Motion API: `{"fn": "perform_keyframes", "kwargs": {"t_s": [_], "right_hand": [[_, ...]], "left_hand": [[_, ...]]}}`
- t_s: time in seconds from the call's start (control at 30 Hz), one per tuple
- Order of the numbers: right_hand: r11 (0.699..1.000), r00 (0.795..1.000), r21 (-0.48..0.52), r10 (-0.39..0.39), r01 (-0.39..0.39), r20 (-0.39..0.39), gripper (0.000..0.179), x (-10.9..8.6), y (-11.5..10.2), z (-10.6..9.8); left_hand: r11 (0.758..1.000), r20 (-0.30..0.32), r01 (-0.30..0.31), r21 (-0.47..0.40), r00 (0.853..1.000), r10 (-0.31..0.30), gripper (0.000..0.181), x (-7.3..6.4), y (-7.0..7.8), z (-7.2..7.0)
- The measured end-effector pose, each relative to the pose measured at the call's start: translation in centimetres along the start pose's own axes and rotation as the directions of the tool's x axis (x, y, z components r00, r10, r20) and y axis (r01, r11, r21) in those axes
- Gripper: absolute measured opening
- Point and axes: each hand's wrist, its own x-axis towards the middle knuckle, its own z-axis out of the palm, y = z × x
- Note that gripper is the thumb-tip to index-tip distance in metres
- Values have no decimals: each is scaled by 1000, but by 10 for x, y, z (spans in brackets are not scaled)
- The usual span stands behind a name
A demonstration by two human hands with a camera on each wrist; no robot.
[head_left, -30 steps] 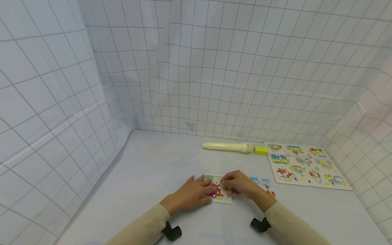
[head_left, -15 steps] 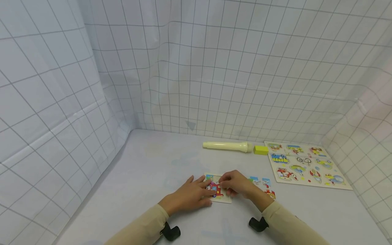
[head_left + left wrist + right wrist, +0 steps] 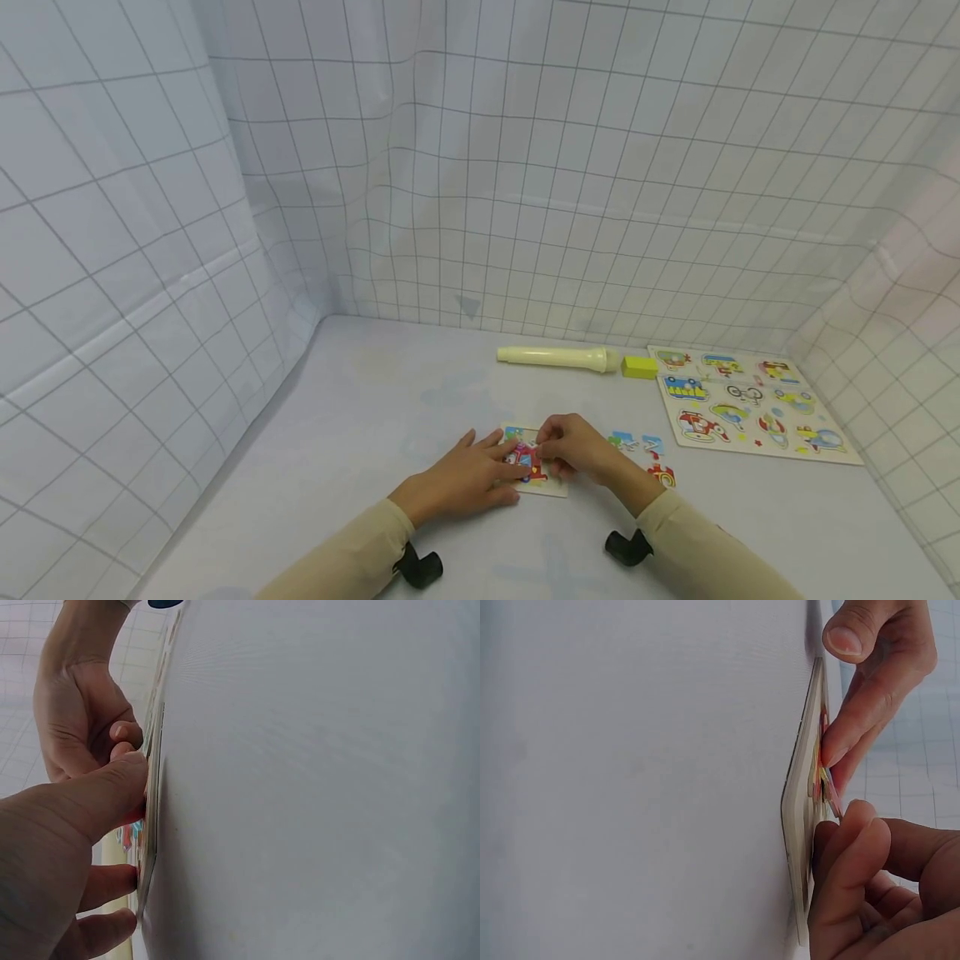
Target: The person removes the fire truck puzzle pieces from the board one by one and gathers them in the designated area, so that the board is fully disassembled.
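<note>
A small wooden jigsaw board (image 3: 551, 489) with a red vehicle picture lies on the white table. My left hand (image 3: 465, 479) rests on its left side, fingers spread and straight over the picture. From the right, my right hand (image 3: 577, 448) pinches a red puzzle piece (image 3: 833, 797) between thumb and finger. In the right wrist view this piece stands tilted in the board, its raised edge at my fingertips, while a left finger presses beside it. Loose jigsaw pieces (image 3: 652, 447) lie just right of my right hand, partly hidden by it.
A cream microphone-shaped stick (image 3: 555, 358) lies behind the board, with a yellow block (image 3: 639, 367) at its right end. A larger wooden puzzle board (image 3: 761, 450) with vehicle shapes lies at the right. Grid-patterned curtains (image 3: 480, 167) enclose the table.
My right hand has shifted slightly left, and the red piece now covers more of the board's bare wood. My left hand stays nearly still on the board.
</note>
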Motion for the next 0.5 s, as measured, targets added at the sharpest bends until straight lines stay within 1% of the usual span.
{"fn": "perform_keyframes", "kwargs": {"t_s": [0.17,0.3,0.4,0.5], "right_hand": [[999,1000,31,13,-13,-14,10,0,-1,0],[999,999,47,22,-20,-40,10,-2,-2,-4],[999,998,50,22,-19,-63,10,-5,-1,-10],[999,997,46,20,-16,-81,12,-11,1,-22]], "left_hand": [[1000,4,-3,6,1000,3,47,0,-1,1],[1000,4,-4,18,1000,4,47,1,-1,1],[1000,6,-3,25,1000,3,46,2,-2,2],[1000,5,-3,27,1000,3,45,2,-1,2]]}}
